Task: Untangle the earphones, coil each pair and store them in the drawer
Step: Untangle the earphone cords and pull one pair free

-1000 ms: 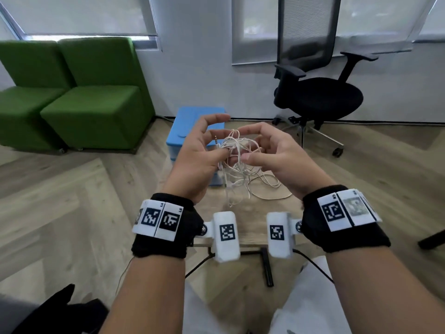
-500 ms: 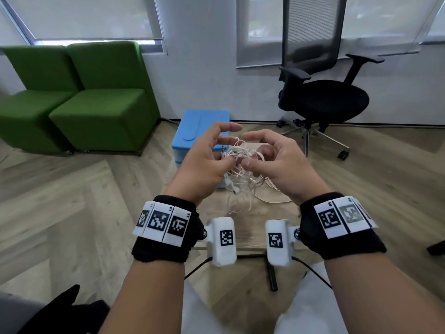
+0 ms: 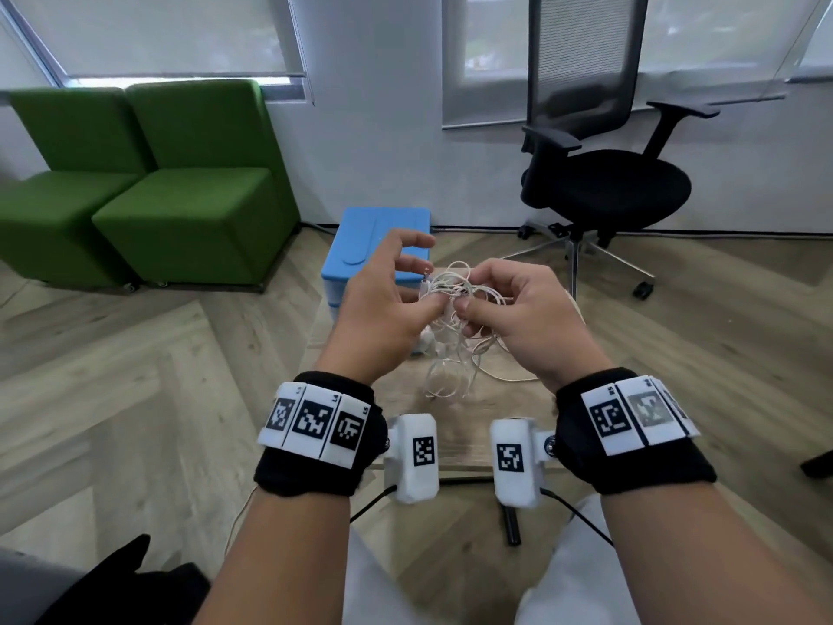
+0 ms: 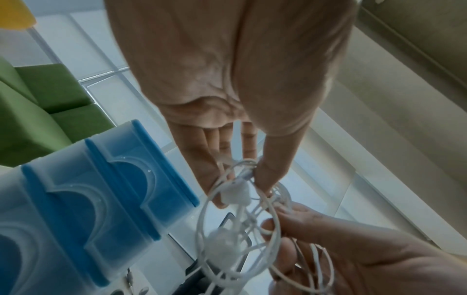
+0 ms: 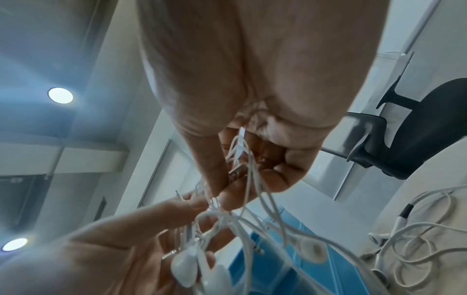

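Observation:
A tangled bunch of white earphones [image 3: 455, 309] hangs in the air between both hands, above a small wooden table [image 3: 455, 426]. My left hand [image 3: 387, 309] pinches the cords [image 4: 242, 175] with its thumb, the other fingers spread loosely above. My right hand [image 3: 518, 309] curls round the right side of the bunch and pinches cords [image 5: 237, 159] between thumb and forefinger. Loops and earbuds [image 5: 184, 267] dangle below. More white earphone cable [image 5: 414, 235] lies on the table. A blue drawer unit [image 3: 374, 250] stands just behind the hands, its drawers shut.
A black office chair [image 3: 604, 173] stands at the back right. Two green armchairs [image 3: 148, 182] sit at the back left by the window. Wooden floor surrounds the table. A dark object [image 3: 121, 584] lies at the lower left.
Both hands have closed in on the bunch: the right fingers have curled tighter round the cords and the thumbs now meet at the knot. The bunch hangs slightly lower.

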Tool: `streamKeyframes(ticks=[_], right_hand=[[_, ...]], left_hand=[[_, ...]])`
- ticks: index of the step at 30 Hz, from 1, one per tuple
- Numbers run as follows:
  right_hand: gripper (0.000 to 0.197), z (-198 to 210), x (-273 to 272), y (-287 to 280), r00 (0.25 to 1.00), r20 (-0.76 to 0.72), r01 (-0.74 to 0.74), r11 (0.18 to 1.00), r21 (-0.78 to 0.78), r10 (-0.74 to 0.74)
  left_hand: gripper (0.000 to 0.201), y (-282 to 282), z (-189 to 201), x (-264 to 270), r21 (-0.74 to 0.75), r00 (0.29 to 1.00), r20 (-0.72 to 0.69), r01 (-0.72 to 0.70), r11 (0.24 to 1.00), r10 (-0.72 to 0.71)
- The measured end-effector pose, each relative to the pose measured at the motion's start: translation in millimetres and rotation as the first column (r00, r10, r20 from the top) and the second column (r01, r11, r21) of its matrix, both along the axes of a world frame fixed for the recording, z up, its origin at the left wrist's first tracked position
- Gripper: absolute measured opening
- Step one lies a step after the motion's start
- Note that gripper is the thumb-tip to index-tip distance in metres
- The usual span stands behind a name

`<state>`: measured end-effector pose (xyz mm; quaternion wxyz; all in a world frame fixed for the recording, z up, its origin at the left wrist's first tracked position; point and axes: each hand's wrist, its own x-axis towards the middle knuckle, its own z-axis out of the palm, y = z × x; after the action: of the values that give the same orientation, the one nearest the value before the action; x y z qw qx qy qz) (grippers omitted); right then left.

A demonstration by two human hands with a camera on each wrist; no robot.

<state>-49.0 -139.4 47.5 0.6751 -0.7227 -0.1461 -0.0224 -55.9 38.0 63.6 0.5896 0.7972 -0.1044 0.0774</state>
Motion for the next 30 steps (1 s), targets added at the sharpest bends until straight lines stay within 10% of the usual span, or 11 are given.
streamKeyframes(ticks=[8,25,30], right_hand=[[0.023,2,3,-3,0.999,0.011,0.036,0.996,0.079,-0.037],[0.022,2,5,-10,0.992,-0.123,-0.002,0.983,0.186,0.025],[0.038,-1,6,-11,0.987,-0.03,0.16,0.984,0.084,-0.158]], left_hand=[[0.028,0,-5,3,0.144,0.999,0.045,-0.011,0.99,0.004],[0.014,-9,-7,2,-0.215,0.998,-0.063,0.005,0.977,-0.019],[0.015,-8,-11,5,-0.18,0.996,-0.083,-0.002,0.984,-0.013]])
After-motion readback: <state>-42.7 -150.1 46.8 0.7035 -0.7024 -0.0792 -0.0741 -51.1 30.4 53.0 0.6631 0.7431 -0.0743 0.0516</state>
